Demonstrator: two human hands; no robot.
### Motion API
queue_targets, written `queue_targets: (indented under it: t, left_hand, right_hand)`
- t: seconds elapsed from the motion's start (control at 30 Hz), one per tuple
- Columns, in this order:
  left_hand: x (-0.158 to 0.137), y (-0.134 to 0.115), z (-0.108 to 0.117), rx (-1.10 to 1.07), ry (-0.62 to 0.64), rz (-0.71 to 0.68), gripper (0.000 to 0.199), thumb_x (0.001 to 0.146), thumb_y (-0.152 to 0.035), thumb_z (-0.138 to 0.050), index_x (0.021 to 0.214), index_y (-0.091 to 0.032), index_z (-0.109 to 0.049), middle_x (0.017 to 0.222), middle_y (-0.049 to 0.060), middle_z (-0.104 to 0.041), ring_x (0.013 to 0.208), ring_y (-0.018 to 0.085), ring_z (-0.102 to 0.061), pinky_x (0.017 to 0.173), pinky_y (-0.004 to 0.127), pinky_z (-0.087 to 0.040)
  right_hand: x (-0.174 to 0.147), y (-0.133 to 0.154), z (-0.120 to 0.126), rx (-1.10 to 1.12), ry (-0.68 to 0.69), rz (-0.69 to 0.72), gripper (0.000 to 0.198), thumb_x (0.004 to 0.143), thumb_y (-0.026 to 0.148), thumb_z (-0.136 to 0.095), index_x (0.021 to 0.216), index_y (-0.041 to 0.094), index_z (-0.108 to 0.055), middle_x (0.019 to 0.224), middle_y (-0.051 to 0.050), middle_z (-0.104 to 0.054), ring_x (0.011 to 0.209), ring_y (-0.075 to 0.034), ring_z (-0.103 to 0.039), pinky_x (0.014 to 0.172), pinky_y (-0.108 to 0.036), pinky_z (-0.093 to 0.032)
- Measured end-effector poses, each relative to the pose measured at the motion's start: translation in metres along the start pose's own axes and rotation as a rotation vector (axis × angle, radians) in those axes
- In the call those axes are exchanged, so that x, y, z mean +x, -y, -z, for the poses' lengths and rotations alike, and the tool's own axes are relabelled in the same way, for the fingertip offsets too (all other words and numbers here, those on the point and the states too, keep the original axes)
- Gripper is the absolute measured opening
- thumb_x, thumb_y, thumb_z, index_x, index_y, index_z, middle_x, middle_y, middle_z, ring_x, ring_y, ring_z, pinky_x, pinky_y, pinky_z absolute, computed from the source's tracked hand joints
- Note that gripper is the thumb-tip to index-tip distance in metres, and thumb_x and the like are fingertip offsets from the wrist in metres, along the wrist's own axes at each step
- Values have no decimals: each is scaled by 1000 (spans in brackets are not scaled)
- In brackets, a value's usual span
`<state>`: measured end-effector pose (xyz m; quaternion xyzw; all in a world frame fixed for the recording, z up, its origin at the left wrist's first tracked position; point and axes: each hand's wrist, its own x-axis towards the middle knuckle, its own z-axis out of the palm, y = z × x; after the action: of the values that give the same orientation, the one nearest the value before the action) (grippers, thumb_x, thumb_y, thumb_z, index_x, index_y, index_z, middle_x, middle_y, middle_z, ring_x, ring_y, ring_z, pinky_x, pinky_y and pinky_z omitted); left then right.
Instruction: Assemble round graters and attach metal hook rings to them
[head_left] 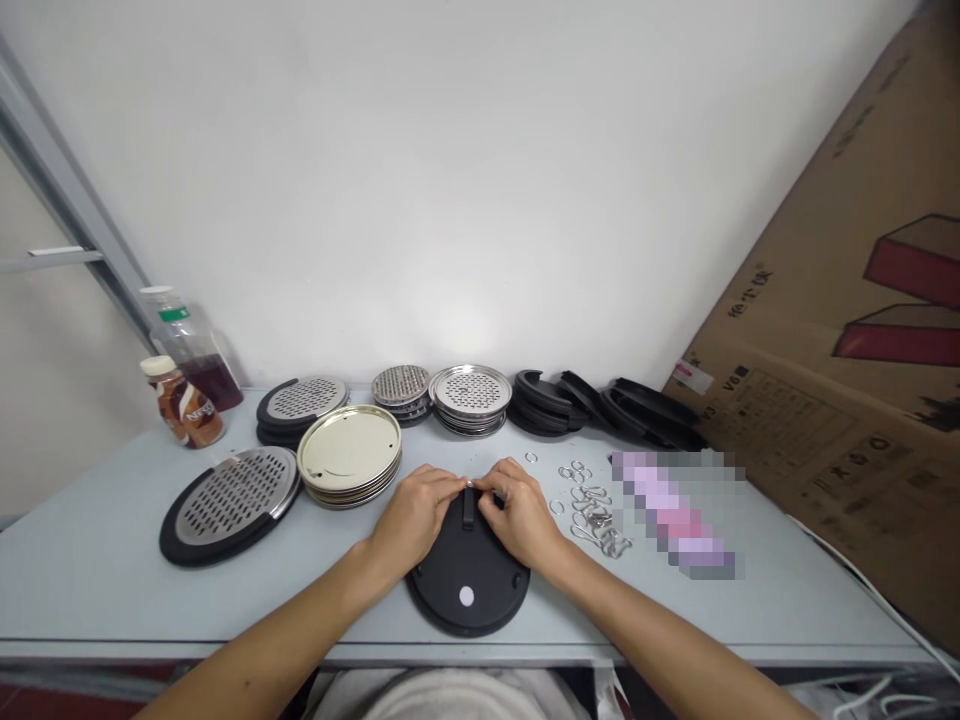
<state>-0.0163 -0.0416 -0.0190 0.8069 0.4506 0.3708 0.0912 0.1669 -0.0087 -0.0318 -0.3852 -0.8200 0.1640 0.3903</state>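
Observation:
A round black base (487,560) lies face down before me near the table's front edge, with a white dot, small feet and a narrow strip at its far end. Over that far end, my left hand (415,515) and my right hand (519,510) meet, fingertips pinched together. Between them shows a small shiny metal ring (470,484), mostly covered by the fingers. Loose metal rings (556,507) and a pile of metal clips (598,520) lie just right of my right hand. Left of my left hand stands a stack of gold-coloured round plates (351,450).
Black-rimmed graters (236,500) lie at left, with stacked metal grater discs (471,390) along the wall. Black ring-shaped parts (544,400) sit at the back right. Two bottles (184,400) stand far left. A blurred purple item (675,510) and a big carton (817,400) are at right.

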Motion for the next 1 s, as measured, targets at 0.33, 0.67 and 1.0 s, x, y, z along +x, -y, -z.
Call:
queue_targets:
  t: [0.33,0.67,1.0]
  left_hand:
    - [0,0,2,-22,20,1,35,92,-3,-57,111,-26,-75,99,2,-78,87,19,-67,82,33,-55]
    - [1,0,2,-32,47,1,37,93,-4,-54,115,-27,-74,100,2,-78,85,20,-65,82,34,-54]
    - [1,-2,5,-33,57,14,39,92,-3,-53,114,-28,-74,106,2,-78,88,19,-66,82,35,-55]
  right_hand:
    - [0,2,0,-18,-12,-58,21,77,0,-54,79,18,-64,78,-3,-60,80,-21,-57,72,-31,-45]
    - [0,2,0,-18,-4,-105,21,75,0,-53,77,19,-61,78,-3,-59,81,-21,-56,74,-31,-44]
    - [2,1,4,-37,10,-111,21,73,1,-52,77,19,-62,78,-3,-61,78,-20,-58,72,-31,-46]
